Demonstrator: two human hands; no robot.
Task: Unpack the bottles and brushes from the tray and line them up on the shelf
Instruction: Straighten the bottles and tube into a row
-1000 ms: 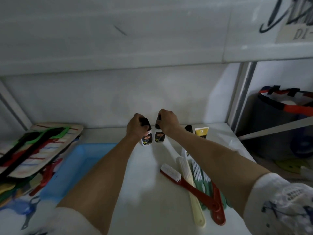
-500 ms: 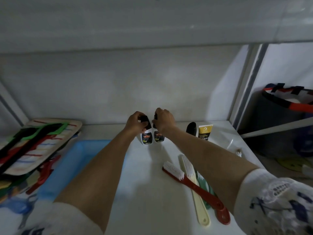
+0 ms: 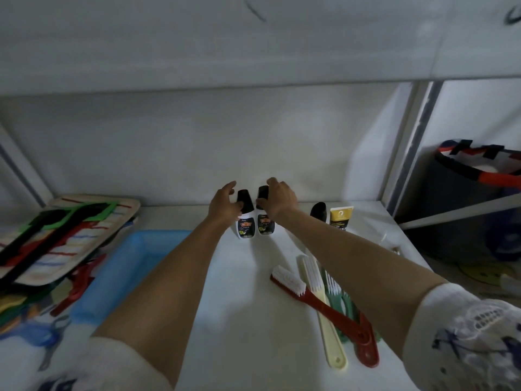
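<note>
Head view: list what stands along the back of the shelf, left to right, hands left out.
Striped mat stack → left bottle → right bottle → black-capped item → yellow tube.

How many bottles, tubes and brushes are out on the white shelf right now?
Black-capped white bottles: 2
Yellow tube: 1
Black-capped item behind the arm, kind unclear: 1
Long-handled brushes: 3 clear, red, cream, green
Total: 7
</note>
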